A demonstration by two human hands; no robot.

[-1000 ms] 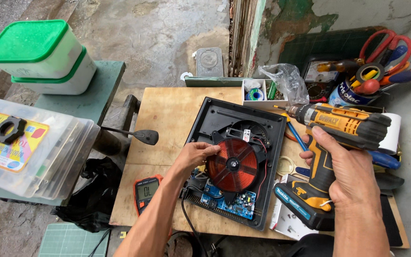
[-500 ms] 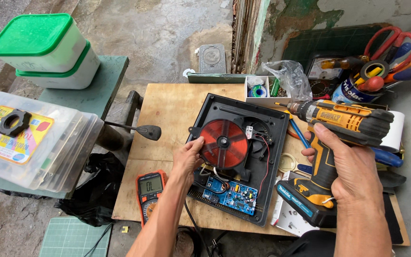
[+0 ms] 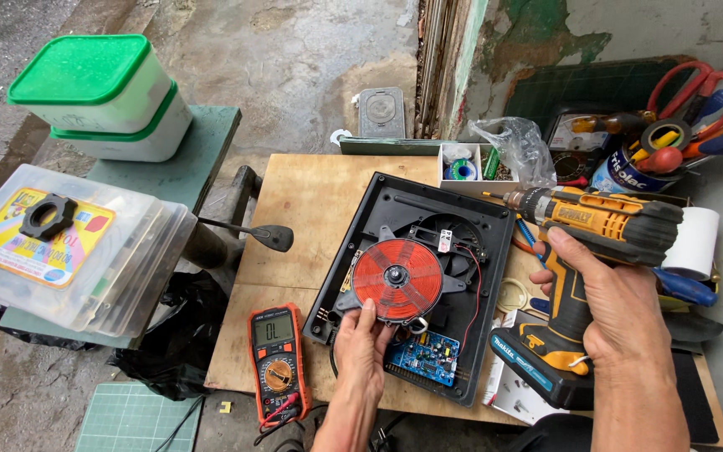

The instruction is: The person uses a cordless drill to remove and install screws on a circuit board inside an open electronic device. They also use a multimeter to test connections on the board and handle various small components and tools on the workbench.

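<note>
Plywood tabletop (image 3: 311,209), set outdoors on wet concrete, carries an opened black cooker base (image 3: 462,209) lying flat so its insides face up. Nearest, the left hand (image 3: 363,345) curls around the lower edge of the red coil (image 3: 397,279), thumb on top and fingers (image 3: 353,322) beneath, apparently tilting it up off the base; a red wire still ties it to the case. A blue circuit board (image 3: 425,356) sits just beside that hand, at the near end of the base. An orange multimeter (image 3: 275,360) lies at the left, near the table's edge, within reach. The right hand (image 3: 621,310) is closed on the grip of a yellow drill (image 3: 596,219), held raised above the table's right side with its bit pointing left toward the base, kept clear of the coil. Farther off, a small parts box (image 3: 472,163) and plastic bag (image 3: 519,146) sit behind the base; pliers and screwdrivers (image 3: 696,125) crowd the far right corner. Green-lidded tubs (image 3: 94,92) stand well apart at far left.
</note>
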